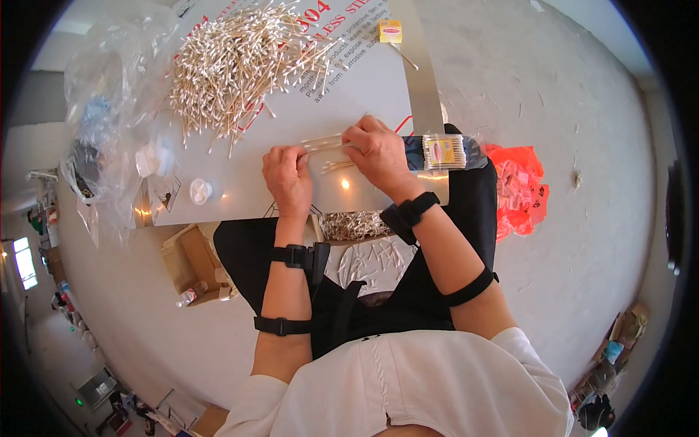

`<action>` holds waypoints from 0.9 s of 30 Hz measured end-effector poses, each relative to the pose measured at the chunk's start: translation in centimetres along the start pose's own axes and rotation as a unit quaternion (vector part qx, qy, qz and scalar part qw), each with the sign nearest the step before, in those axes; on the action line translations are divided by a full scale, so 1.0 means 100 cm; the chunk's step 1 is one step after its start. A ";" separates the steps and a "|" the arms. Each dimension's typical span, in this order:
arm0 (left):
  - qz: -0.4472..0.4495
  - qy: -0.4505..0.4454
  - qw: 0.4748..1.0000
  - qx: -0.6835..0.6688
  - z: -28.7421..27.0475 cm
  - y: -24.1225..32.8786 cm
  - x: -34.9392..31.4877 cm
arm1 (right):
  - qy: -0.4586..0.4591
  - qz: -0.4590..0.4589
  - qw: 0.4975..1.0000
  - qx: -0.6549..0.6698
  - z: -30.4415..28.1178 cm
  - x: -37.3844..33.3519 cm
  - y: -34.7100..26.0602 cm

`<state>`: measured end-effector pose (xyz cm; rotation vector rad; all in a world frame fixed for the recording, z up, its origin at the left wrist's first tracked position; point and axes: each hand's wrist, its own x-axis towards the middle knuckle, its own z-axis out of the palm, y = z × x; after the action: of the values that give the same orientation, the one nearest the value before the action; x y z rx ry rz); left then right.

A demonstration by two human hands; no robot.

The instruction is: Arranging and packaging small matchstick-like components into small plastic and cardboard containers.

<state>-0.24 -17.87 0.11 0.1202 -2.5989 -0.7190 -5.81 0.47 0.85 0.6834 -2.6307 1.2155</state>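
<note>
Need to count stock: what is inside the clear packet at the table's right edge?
The clear packet holds a tight row of cotton swabs, white tips showing. A small red-and-yellow label covers the middle, and the right hand hides the packet's left end, so its full contents cannot be seen.

A crumpled clear plastic bag [116,87] lies at the table's left; a small yellow box [390,30] sits far up; a red bag [518,191] rests on the floor.
</note>
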 end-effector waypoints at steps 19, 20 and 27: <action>0.047 0.016 0.998 -0.042 0.015 0.024 0.010 | 0.032 0.036 0.993 0.112 -0.017 -0.020 0.014; 0.048 0.003 0.997 -0.058 0.018 0.023 0.008 | 0.097 0.084 0.977 0.168 -0.014 -0.024 0.011; -0.054 0.009 0.954 -0.296 0.036 0.048 0.003 | 0.196 0.144 0.906 0.347 0.016 -0.025 0.000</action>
<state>-1.89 -12.11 -0.14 0.0814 -2.2563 -1.4881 -3.52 0.09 -1.02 0.0863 -1.9803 2.1483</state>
